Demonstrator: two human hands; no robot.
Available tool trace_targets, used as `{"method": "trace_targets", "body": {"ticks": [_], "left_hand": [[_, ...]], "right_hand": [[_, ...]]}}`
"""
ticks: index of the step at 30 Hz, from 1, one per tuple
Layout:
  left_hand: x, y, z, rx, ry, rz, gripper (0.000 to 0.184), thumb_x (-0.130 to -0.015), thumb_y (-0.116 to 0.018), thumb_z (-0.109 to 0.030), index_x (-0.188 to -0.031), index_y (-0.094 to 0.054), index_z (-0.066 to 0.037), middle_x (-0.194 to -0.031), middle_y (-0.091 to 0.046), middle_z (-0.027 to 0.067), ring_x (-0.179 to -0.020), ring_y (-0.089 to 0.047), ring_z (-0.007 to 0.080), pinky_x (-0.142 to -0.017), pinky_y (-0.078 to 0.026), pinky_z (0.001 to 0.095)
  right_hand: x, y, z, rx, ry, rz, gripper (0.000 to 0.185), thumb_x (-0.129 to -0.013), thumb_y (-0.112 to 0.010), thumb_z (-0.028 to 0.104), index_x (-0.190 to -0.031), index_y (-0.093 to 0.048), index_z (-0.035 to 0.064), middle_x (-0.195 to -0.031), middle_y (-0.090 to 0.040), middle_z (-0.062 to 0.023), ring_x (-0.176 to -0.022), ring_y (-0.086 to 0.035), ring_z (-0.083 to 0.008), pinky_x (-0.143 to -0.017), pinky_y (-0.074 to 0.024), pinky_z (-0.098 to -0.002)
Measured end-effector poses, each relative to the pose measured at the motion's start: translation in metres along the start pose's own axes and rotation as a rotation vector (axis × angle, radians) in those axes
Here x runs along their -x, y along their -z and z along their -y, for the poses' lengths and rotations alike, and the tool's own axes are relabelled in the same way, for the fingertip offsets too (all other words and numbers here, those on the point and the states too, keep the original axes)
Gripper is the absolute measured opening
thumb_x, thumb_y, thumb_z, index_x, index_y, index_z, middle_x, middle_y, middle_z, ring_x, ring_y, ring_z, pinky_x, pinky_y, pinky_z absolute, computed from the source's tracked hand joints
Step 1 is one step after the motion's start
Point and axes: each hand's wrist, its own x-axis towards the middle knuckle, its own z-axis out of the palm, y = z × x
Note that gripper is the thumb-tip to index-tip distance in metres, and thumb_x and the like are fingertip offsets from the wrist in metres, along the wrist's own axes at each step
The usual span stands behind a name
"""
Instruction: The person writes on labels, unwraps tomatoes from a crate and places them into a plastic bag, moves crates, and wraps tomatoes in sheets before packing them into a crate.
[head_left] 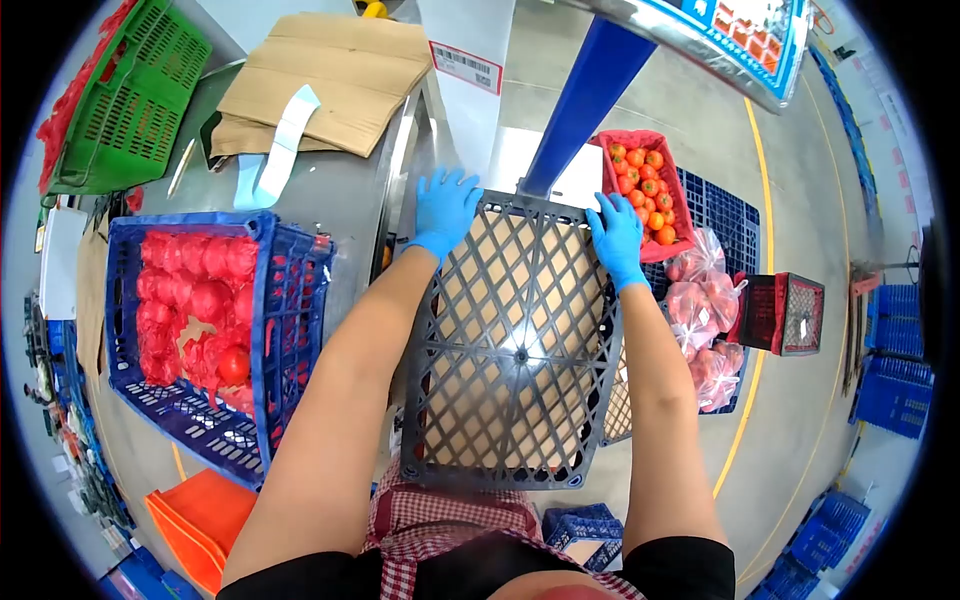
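We have the black lattice crate (520,357) squarely in front of our apron (460,515), at the foot of the blue post (590,105), with the open floor to its right and the counter (345,190) to its left. Tan sheet shows through the lattice, probably a liner that closes the gaps. Our 2 hands are at its 2 far corners, a spacing that would keep the crate level and square. The netted red produce (200,255) is in the blue crate (263,335) on our left, seemingly for easy reach; the tomatoes (640,190) are beyond our right hand, in a red crate (678,205).

Both arms stretch forward, 1 along each side of the black lattice crate. Our left hand (445,212) lies palm down by the far left corner, its gloved fingers straightened and spread, not wrapped round the rim. Our right hand (617,238) is at the far right corner, fingers bent toward the edge; we cannot tell whether it grasps the rim or merely rests there.
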Motion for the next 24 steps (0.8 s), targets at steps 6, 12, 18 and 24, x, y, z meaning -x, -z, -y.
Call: {"method": "trace_targets", "body": {"ticks": [6,12,18,24], "left_hand": [[-0.010,-0.019,0.001,0.149,0.049,-0.050,0.023,-0.086,-0.053,-0.028,-0.087,-0.066,-0.009,-0.082,-0.059,0.0101,-0.080,-0.050,0.0314,-0.074,-0.042,0.0411],[-0.018,-0.016,-0.009,-0.133,0.101,0.089,0.029,-0.089,-0.046,-0.033,-0.088,-0.067,-0.012,-0.088,-0.061,0.0077,-0.088,-0.053,0.0283,-0.077,-0.043,0.0419],[-0.020,-0.017,-0.010,-0.086,0.079,0.102,0.027,-0.088,-0.047,-0.030,-0.088,-0.066,-0.010,-0.093,-0.061,0.0090,-0.090,-0.054,0.0289,-0.078,-0.044,0.0405],[-0.014,-0.025,0.014,0.594,0.166,-0.173,0.032,-0.083,-0.056,-0.023,-0.108,-0.057,-0.002,-0.110,-0.055,0.0172,-0.104,-0.051,0.0334,-0.088,-0.042,0.0392]], "right_hand": [[0.008,-0.023,-0.005,0.126,-0.023,-0.056,0.026,-0.086,-0.053,0.033,-0.077,-0.062,0.0107,-0.074,-0.056,-0.0070,-0.079,-0.053,-0.0265,-0.078,-0.0355,-0.0403],[-0.004,-0.026,-0.010,0.231,-0.042,0.171,0.032,-0.088,-0.047,0.033,-0.073,-0.060,0.0085,-0.070,-0.057,-0.0101,-0.072,-0.055,-0.0294,-0.072,-0.0386,-0.0423],[-0.008,-0.026,-0.008,0.231,0.041,0.118,0.032,-0.089,-0.045,0.028,-0.068,-0.058,0.0078,-0.069,-0.057,-0.0117,-0.069,-0.055,-0.0300,-0.070,-0.0385,-0.0423],[0.005,-0.027,-0.019,0.148,-0.098,0.043,0.053,-0.086,-0.051,0.037,-0.132,-0.040,0.0135,-0.135,-0.038,-0.0154,-0.125,-0.035,-0.0318,-0.103,-0.0221,-0.0516]]}}
